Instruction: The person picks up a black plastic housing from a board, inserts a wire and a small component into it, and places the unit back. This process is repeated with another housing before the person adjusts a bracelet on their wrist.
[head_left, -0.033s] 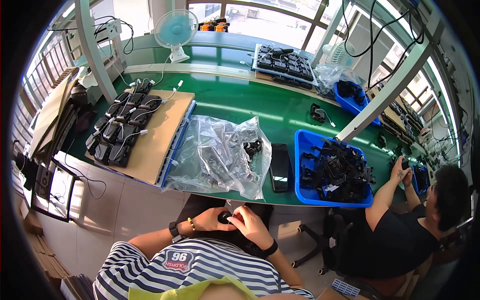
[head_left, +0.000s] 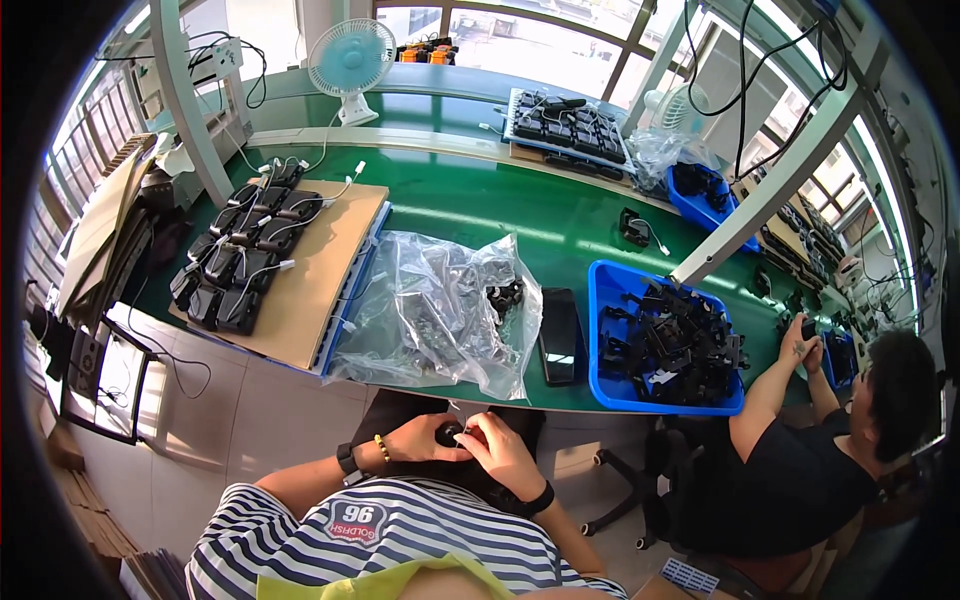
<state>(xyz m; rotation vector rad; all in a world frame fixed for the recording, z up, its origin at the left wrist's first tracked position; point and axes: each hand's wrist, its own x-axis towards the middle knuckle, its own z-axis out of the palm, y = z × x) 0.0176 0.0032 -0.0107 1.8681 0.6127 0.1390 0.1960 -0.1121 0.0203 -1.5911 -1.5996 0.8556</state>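
Over the lap (head_left: 523,428), left fingers (head_left: 447,455) are clasping a part (head_left: 447,434), seemingly steadying it while right fingers (head_left: 480,432) are pinching a wire (head_left: 459,409).

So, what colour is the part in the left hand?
The part is black, best seen in the head view.

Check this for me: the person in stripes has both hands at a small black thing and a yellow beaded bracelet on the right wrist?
Not quite: the head view shows the yellow beaded bracelet on the left wrist. The left hand and right hand are indeed at a small black thing.
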